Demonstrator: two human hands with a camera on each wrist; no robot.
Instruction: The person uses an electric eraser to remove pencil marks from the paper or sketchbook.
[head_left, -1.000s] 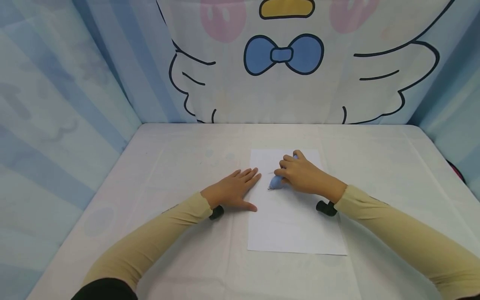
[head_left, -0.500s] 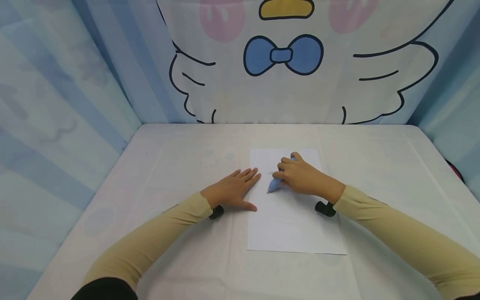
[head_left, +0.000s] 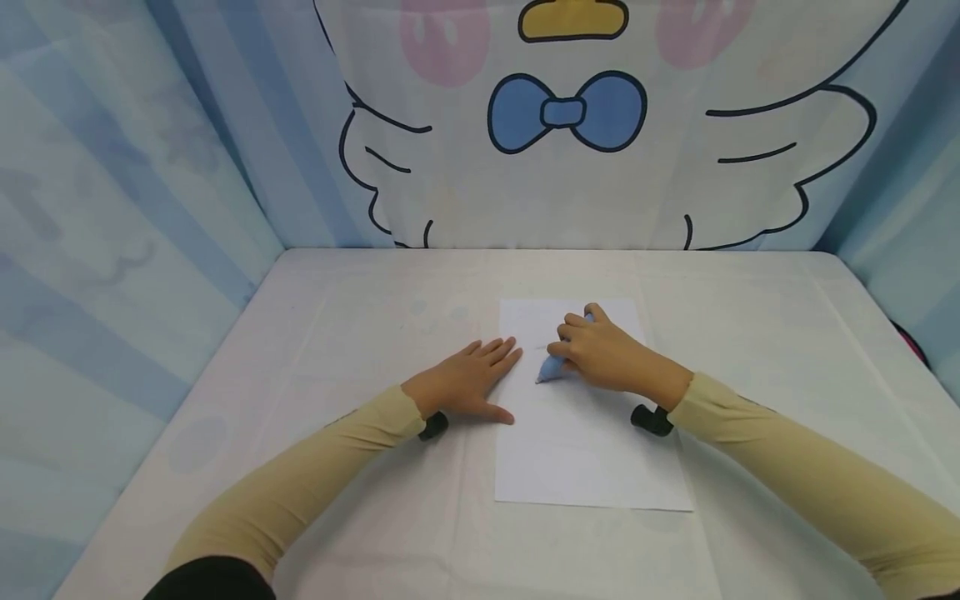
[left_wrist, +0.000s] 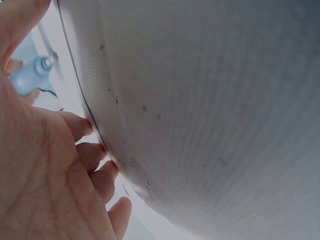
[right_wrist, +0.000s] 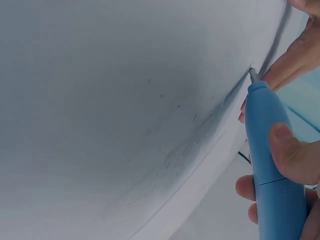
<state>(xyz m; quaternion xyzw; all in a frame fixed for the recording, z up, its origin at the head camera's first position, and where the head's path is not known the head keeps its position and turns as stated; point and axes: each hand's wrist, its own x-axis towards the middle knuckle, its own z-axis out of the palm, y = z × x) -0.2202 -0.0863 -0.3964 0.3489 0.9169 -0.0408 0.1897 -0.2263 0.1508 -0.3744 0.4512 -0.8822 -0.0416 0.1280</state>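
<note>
Blue pen-shaped tool [right_wrist: 270, 115] slants in the right hand [head_left: 600, 350], over the far left part of the white paper [head_left: 585, 458], which lies on the tabletop [head_left: 360, 333]; from my distant seat I see the thumb pressed to one side of its body and fingers wrapped round the other, a full grip; its metal tip [right_wrist: 254, 75] points down at the paper, but the right wrist view is dim there, so I cannot tell whether it touches or sits just above. I see the left hand [head_left: 463, 382] with fingers spread, holding nothing, its fingertips over the sheet's left edge; a faint mark [head_left: 541, 347] shows just beyond the tip. I judge the step in hand to be working the sheet's surface with the tip, at an early stage; the next move, as I read it, calls for a light, even stroke, with the left hand bracing the sheet against sliding.
</note>
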